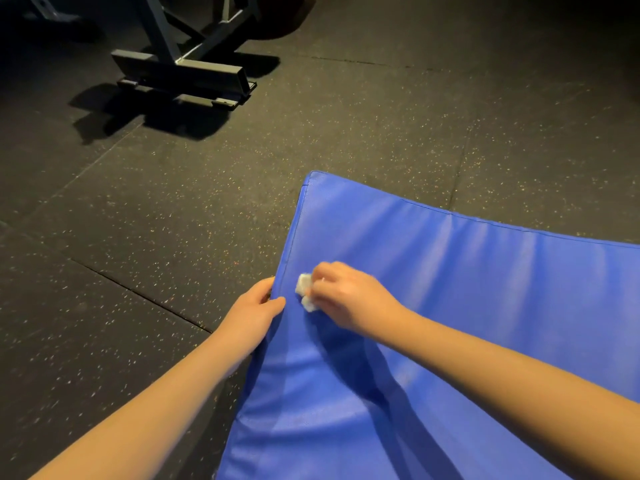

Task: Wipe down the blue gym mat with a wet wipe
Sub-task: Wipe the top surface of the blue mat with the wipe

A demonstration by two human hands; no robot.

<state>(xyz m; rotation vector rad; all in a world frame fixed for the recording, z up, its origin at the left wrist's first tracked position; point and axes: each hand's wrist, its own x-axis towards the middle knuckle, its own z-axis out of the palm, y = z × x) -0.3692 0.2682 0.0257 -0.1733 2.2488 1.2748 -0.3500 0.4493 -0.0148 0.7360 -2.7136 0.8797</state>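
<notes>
Floor: The dark rubber floor (138,237) has little pale specks. Everything sits on it.

Mat: The blue gym mat (467,289) lies on the floor at the right and bottom of the view. Its top skin looks smooth and shiny, with soft wrinkles, so it is likely squishy inside and a bit slippery when wet. It looks big and floppy, and it may slide or bunch up if rubbed hard. The side edge is a good place to hold it.

Metal stand: The grey metal stand (183,69) is far off at the top left, well apart from the mat.

Left hand: The left hand (254,315) holds the mat's left edge. The thumb lies on top and the fingers curl round the side, clamped on the edge. This likely keeps the mat from moving.

Right hand: The right hand (346,296) is on the mat just beside the left hand. Its fingers are bent and squeezed on the wipe.

Wipe: The wet wipe (304,292) is small, white and scrunched up. It touches the mat near the left edge. It looks soft, light and easy to tear, so a bunched-up hold suits it.
</notes>
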